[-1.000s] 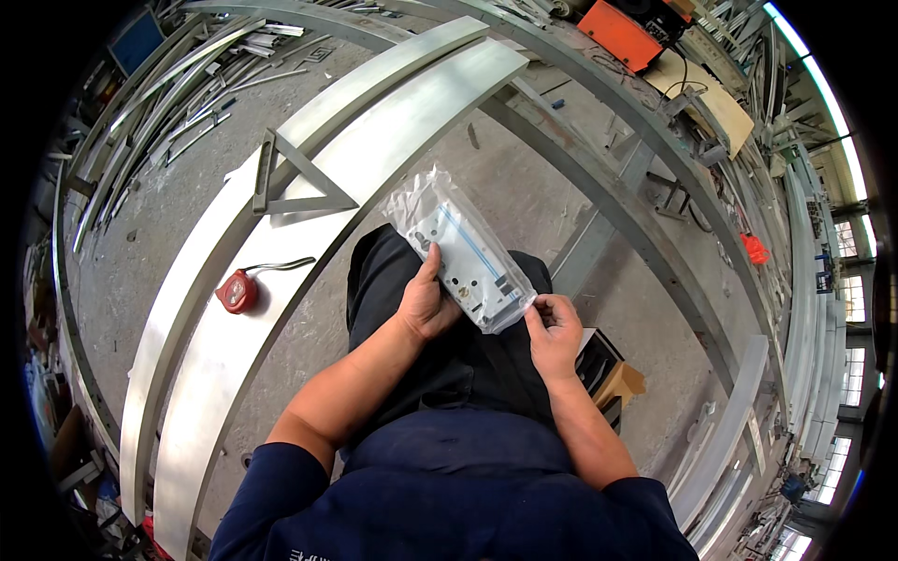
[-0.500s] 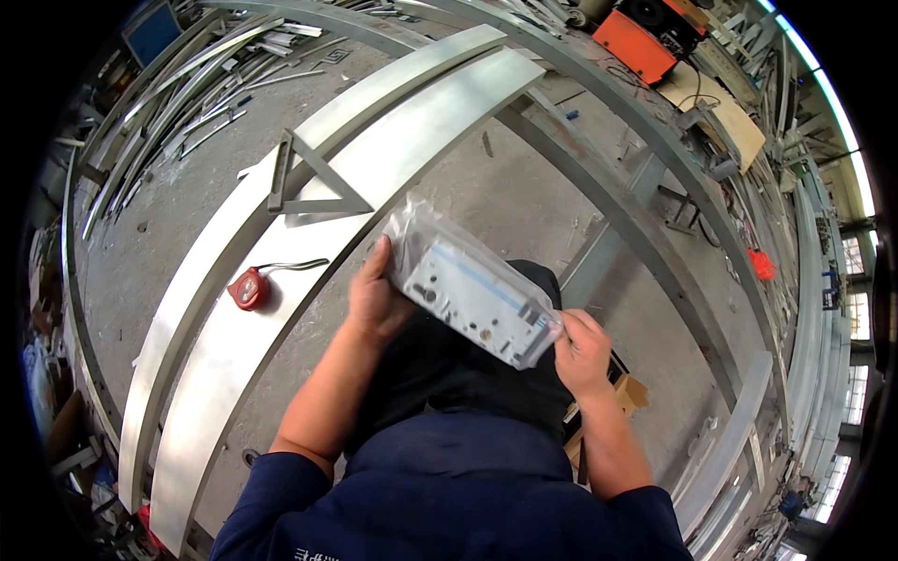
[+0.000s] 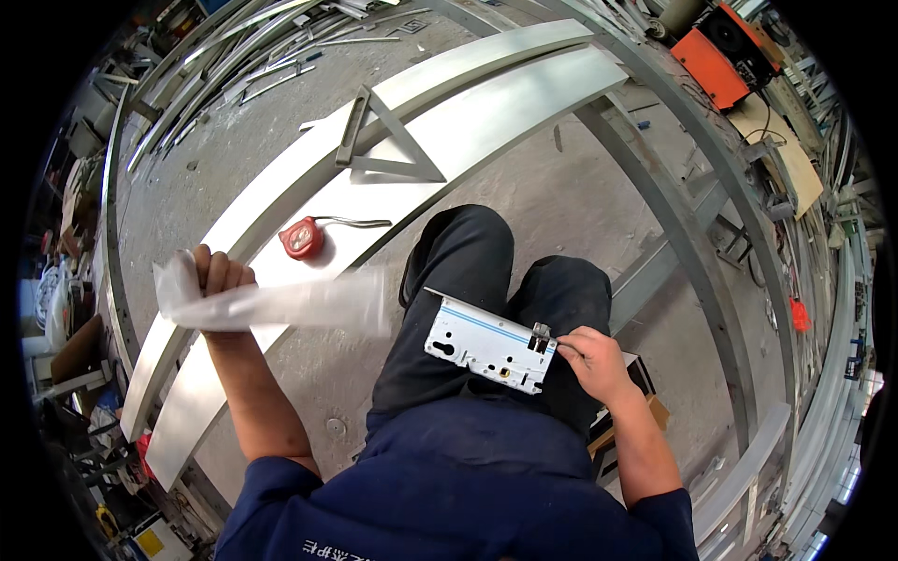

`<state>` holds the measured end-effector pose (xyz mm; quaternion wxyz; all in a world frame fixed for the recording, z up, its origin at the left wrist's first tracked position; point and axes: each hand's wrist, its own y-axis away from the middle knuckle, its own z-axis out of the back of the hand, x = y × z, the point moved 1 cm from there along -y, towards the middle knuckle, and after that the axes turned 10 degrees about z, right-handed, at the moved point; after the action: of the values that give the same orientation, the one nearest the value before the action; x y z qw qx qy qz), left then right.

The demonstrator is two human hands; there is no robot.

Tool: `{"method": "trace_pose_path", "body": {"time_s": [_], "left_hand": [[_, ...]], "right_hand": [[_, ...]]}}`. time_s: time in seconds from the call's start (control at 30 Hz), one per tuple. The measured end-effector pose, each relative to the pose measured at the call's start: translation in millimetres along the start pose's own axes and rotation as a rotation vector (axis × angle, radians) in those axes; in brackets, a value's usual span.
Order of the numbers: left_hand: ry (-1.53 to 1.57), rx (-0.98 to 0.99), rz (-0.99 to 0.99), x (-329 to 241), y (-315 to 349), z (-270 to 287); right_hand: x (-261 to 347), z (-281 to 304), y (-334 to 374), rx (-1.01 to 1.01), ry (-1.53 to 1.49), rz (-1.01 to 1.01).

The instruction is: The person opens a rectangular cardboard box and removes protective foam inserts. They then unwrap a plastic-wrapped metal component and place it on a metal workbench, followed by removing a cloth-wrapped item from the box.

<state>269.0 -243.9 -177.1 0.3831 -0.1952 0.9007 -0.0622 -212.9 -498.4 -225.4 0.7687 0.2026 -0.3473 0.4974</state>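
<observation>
The right hand [image 3: 591,360] is pinching the end of a white rectangular metal lock case [image 3: 488,342] lying across the knees. The left hand [image 3: 213,280], out over bare concrete floor [image 3: 524,201], is clenching a crumpled clear plastic bag [image 3: 281,304] beside the long aluminium frame [image 3: 468,122] and the red tape measure [image 3: 301,237].

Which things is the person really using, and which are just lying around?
Being used:
- metal lock case, held by the right hand
- clear plastic bag, held by the left hand

Just lying about:
- red tape measure on the long metal beam
- metal triangle square
- orange machine
</observation>
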Motion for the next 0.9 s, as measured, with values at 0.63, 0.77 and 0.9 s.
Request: {"method": "trace_pose_path", "body": {"time_s": [0.63,0.77,0.9], "left_hand": [[-1.905,0.160,0.598,139.8,10.2,-124.4],[-1.956,0.394,0.784,142.5,-14.5,-147.9],[-1.930,0.414,0.779,152.4,-16.2,-138.4]], "right_hand": [[22.8,2.7,-44.6,0.173,-0.536,-0.361],[36.6,-1.0,-55.6,0.207,-0.541,-0.342],[55.1,-10.9,-68.2,0.211,-0.517,-0.308]]}}
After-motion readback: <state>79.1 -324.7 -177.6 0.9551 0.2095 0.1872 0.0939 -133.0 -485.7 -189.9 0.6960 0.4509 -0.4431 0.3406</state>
